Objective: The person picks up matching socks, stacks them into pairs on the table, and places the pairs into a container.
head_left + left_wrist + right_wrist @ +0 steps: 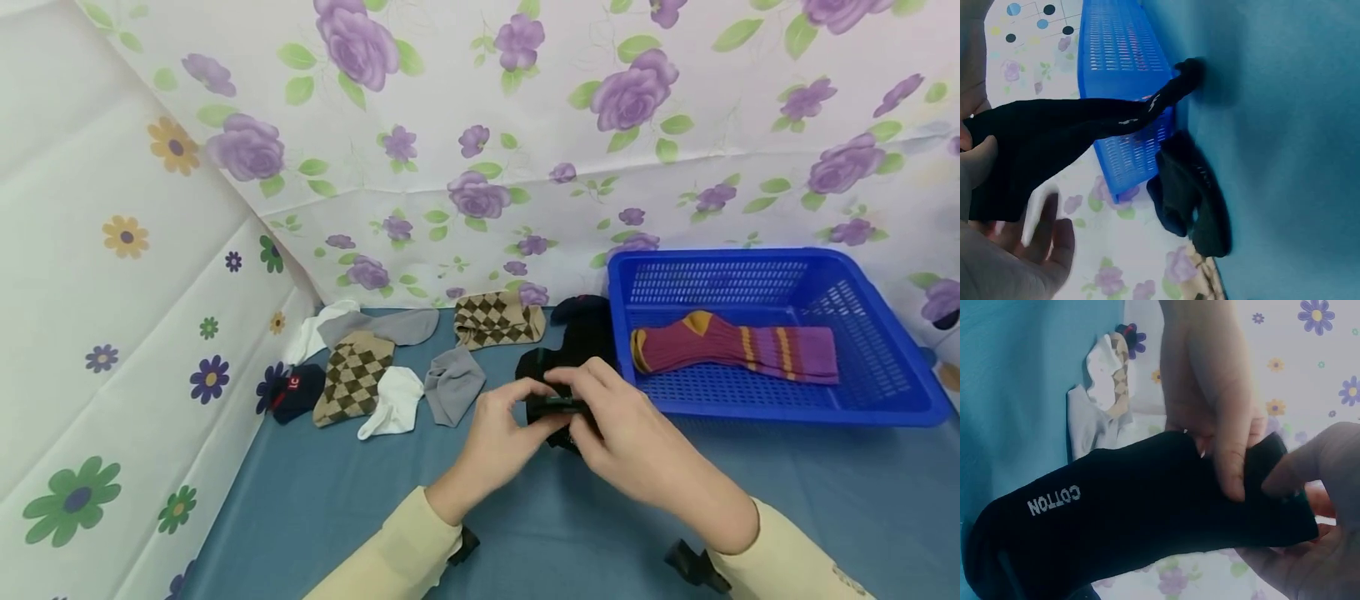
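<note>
Both hands hold a black sock (pixel 1129 512) by its cuff, in front of the blue basket's left end. White letters reading COTTON show on its side in the right wrist view, and its toe hangs down. My left hand (pixel 498 429) pinches one side of the cuff with the thumb; some of its other fingers are spread in the left wrist view. My right hand (pixel 630 433) grips the opposite side of the cuff, fingertips partly hidden by the sock. Another black sock (pixel 588 333) lies on the table behind the hands, against the basket.
The blue basket (pixel 780 408) at right holds maroon, purple and yellow striped socks (pixel 735 350). To the left lie checkered brown socks (pixel 498 321), grey socks (pixel 453 385), a white sock (pixel 393 400) and a navy sock (pixel 296 392). Flowered sheeting (pixel 420 183) stands behind the blue-green tabletop (pixel 337 492).
</note>
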Available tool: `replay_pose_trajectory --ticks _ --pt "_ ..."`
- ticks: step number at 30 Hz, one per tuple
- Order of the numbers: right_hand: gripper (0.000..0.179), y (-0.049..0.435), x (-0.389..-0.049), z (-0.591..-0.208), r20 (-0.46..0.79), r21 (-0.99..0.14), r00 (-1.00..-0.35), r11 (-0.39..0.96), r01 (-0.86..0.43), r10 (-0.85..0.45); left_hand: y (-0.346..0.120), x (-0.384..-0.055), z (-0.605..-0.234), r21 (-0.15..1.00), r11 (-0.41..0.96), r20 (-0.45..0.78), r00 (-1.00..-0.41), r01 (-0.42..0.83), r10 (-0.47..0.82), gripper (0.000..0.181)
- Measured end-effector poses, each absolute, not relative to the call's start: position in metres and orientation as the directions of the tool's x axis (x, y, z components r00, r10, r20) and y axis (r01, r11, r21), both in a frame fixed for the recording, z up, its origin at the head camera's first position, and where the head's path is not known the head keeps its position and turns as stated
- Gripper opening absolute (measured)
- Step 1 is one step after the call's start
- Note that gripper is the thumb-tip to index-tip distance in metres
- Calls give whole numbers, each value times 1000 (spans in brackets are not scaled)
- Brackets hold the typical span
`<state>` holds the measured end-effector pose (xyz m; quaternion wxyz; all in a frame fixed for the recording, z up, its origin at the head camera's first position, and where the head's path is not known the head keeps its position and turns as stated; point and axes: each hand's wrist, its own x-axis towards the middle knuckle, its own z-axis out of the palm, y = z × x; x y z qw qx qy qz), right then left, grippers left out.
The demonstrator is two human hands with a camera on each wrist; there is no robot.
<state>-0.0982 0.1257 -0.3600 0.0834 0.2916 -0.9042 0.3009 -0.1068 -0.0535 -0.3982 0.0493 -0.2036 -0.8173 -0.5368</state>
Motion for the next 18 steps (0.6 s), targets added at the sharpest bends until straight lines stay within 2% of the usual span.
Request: replay_pose_trajectory --ticks 2,4,7,12,18 --pt "30 126 -97 -360 331 -471 -809 658 -588 -486 -53 -110 -402 853 331 311 -902 404 298 12" --pt "21 125 -97 -359 354 -428 -794 669 -608 -495 -52 -113 -407 843 338 315 -893 419 322 10" --pt "19 125 -97 -356 375 -389 -787 687 -613 -490 -52 -117 -413 838 340 304 -883 427 359 7" --pt "19 126 -99 -348 353 -431 -828 710 -557 -436 -56 -115 -410 867 295 263 -871 402 415 12" --pt "18 133 -99 -346 323 -515 -876 710 -481 -359 -66 -110 -395 887 307 188 -877 345 442 11"
